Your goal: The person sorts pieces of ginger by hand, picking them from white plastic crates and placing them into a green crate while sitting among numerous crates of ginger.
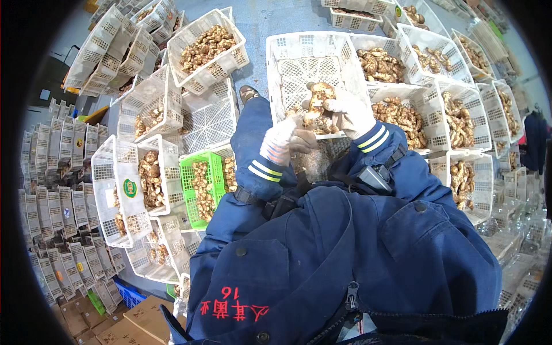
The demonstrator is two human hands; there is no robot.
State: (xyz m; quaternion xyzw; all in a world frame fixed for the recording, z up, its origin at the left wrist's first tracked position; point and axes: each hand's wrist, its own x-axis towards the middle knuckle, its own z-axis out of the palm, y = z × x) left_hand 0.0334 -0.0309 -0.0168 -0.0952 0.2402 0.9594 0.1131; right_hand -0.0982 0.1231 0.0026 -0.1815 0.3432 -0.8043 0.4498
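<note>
My right hand (350,111), in a pale glove, is closed on a large brown-and-cream mushroom (319,100) above the near end of a white plastic crate (272,73). My left hand (286,140), in a white glove with striped fingers, is at the crate's near left edge, beside the mushroom; its fingers are partly curled, and whether they hold anything is unclear. More mushrooms (324,126) lie under and between the hands at the crate's near end. The crate's latticed floor shows beyond them.
White crates of mushrooms stand at the right (399,118) and left (207,49). A green crate (186,194) of mushrooms is at my left, near an empty-looking white crate (207,118). Stacked crates line the far left; cardboard boxes (148,317) sit at lower left.
</note>
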